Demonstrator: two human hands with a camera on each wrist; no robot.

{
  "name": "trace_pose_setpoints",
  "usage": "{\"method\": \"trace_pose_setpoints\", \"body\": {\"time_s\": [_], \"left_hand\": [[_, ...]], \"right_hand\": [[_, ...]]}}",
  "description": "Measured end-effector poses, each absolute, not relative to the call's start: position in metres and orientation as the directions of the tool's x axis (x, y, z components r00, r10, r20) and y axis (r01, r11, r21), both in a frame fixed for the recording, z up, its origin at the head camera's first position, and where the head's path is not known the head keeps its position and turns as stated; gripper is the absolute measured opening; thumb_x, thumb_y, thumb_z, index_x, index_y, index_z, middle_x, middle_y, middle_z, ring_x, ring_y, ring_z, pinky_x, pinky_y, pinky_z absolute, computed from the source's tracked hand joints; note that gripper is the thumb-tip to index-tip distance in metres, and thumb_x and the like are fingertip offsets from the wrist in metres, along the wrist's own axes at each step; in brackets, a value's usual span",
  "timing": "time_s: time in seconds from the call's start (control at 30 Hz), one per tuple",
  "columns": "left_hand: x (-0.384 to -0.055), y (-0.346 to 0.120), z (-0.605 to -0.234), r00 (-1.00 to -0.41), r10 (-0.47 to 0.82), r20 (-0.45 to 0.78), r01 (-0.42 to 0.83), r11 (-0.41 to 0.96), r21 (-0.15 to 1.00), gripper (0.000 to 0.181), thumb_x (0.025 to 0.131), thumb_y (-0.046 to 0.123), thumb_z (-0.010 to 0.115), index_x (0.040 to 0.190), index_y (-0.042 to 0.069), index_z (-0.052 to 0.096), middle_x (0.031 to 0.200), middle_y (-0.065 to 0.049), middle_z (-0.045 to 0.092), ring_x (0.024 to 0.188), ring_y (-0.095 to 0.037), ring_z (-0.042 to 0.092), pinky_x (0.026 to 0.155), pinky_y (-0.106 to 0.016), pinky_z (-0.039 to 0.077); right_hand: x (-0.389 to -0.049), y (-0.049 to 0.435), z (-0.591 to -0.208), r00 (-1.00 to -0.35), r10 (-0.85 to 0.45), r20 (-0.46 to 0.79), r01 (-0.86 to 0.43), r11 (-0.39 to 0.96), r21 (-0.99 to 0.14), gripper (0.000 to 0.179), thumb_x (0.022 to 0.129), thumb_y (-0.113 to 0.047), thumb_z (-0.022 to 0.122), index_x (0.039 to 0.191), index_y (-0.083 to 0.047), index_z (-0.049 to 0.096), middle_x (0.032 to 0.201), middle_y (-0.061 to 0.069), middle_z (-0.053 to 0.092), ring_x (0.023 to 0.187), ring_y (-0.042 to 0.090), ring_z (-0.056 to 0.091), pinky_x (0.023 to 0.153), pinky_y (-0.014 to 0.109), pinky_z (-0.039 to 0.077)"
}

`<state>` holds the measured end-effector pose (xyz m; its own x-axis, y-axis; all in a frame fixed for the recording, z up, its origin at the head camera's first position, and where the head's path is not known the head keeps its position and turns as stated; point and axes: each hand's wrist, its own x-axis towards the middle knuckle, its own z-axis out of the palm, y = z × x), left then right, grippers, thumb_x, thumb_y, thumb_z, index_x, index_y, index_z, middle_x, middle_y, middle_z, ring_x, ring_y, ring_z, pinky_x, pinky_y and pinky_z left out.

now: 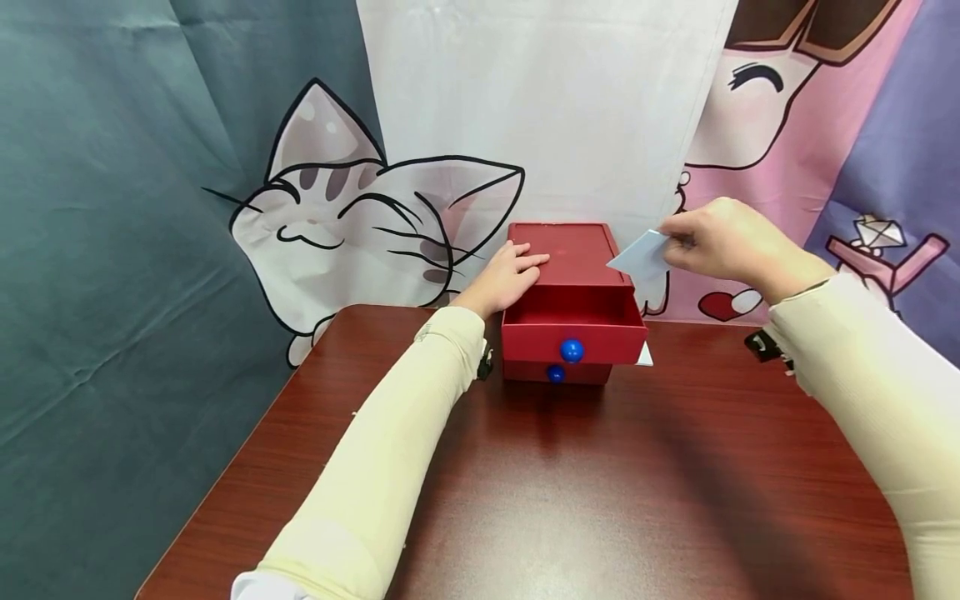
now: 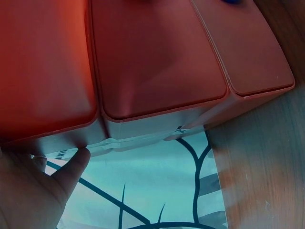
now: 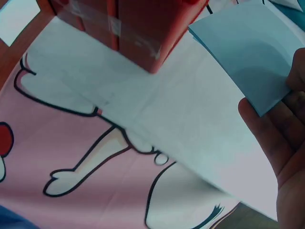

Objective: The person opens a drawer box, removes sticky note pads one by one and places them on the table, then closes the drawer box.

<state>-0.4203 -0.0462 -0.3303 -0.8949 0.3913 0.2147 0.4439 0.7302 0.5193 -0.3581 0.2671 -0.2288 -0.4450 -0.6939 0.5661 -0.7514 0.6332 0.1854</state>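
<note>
A small red drawer box (image 1: 562,250) stands on the table. My left hand (image 1: 506,275) rests on the left part of its top, fingers spread; in the left wrist view the thumb (image 2: 74,167) shows beside the box. The upper drawer (image 1: 536,343), with a blue knob (image 1: 572,350), is pulled out, and its visible inside is bare red. Below it, the lower drawer (image 1: 525,372) is pushed in. To the right, raised above the box, my right hand (image 1: 723,242) pinches a light blue square of paper (image 3: 252,52) by one end, between thumb and fingers.
Another pale piece of paper (image 3: 18,19) lies on the table to the right of the box, partly hidden by the drawer in the head view. The brown table (image 1: 570,492) reaches back to a cartoon-printed cloth (image 1: 555,108) close behind the box.
</note>
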Motion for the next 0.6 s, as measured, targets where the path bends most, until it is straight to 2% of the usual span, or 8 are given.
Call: {"method": "trace_pose_setpoints", "body": {"time_s": [0.17,0.27,0.4,0.5,0.6], "left_hand": [[-0.42,-0.046,-0.33,-0.895,0.391,0.215,0.444,0.729,0.52,0.047,0.103,0.031,0.039,0.148,0.026,0.055,0.163,-0.006,0.031,0.156,-0.03,0.007,0.124,-0.045,0.015],[-0.42,-0.046,-0.33,-0.895,0.393,0.211,0.443,0.728,0.522,0.047,0.103,0.031,0.039,0.148,0.027,0.054,0.164,-0.006,0.03,0.156,-0.029,0.006,0.124,-0.044,0.015],[-0.421,-0.046,-0.33,-0.894,0.395,0.213,0.446,0.723,0.528,0.048,0.103,0.03,0.039,0.148,0.026,0.054,0.164,-0.006,0.031,0.156,-0.029,0.006,0.124,-0.044,0.015],[-0.42,-0.047,-0.33,-0.894,0.396,0.21,0.444,0.724,0.528,0.048,0.103,0.03,0.039,0.148,0.026,0.054,0.164,-0.006,0.03,0.156,-0.029,0.005,0.124,-0.044,0.015],[-0.42,-0.047,-0.33,-0.894,0.395,0.21,0.444,0.724,0.528,0.048,0.103,0.031,0.039,0.148,0.026,0.054,0.164,-0.006,0.03,0.156,-0.029,0.006,0.124,-0.044,0.015]], "right_hand": [[-0.359,0.288,-0.234,-0.551,-0.621,0.557,-0.682,0.72,0.128,0.02,0.073,0.003,0.062,0.074,-0.017,0.062,0.06,-0.006,0.048,0.05,0.013,0.035,0.049,0.029,0.031],[-0.361,0.301,-0.242,-0.627,-0.584,0.515,-0.634,0.767,0.099,0.018,0.076,0.002,0.063,0.075,-0.016,0.062,0.061,-0.004,0.054,0.05,0.015,0.039,0.049,0.031,0.033],[-0.366,0.316,-0.258,-0.717,-0.526,0.457,-0.568,0.821,0.055,0.015,0.079,0.0,0.065,0.085,-0.012,0.07,0.067,0.001,0.064,0.054,0.017,0.047,0.051,0.035,0.038],[-0.37,0.324,-0.272,-0.762,-0.495,0.416,-0.531,0.847,0.035,0.016,0.08,0.0,0.065,0.088,-0.012,0.071,0.07,0.002,0.066,0.058,0.019,0.05,0.054,0.037,0.04],[-0.373,0.332,-0.286,-0.791,-0.482,0.375,-0.51,0.86,0.031,0.015,0.079,-0.001,0.065,0.085,-0.015,0.069,0.069,0.0,0.064,0.059,0.019,0.051,0.056,0.038,0.041]]}}
